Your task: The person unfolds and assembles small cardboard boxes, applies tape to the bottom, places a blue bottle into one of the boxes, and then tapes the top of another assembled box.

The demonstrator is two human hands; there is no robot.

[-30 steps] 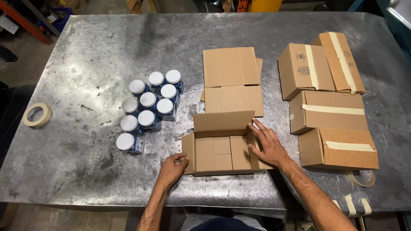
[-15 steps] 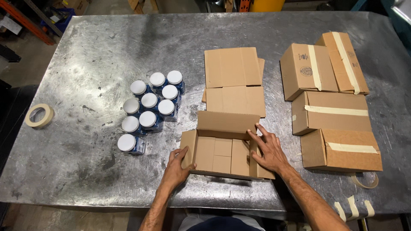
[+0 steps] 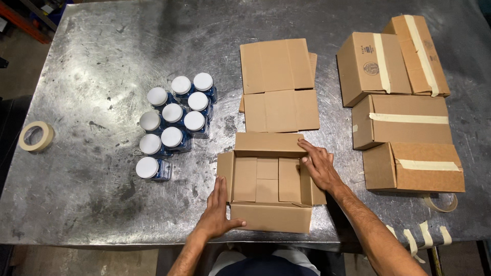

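Observation:
An open, empty cardboard box [image 3: 268,180] sits at the near edge of the metal table [image 3: 102,61], its four flaps spread outward. My left hand [image 3: 219,209] lies flat against the box's left flap and near-left corner, fingers together. My right hand [image 3: 318,163] rests on the right flap and the far-right corner, fingers spread. Neither hand grips anything. Left of the box stands a cluster of several blue jars with white lids [image 3: 174,124].
Two flattened cardboard blanks [image 3: 279,87] lie just beyond the box. Several taped, closed boxes [image 3: 404,102] fill the right side. A masking tape roll [image 3: 36,136] lies at the far left, another roll [image 3: 440,203] and torn tape strips [image 3: 424,234] at the near right edge.
The box's flaps have been pushed out and it now lies fully open. Both hands slid along its sides, the left toward the near corner.

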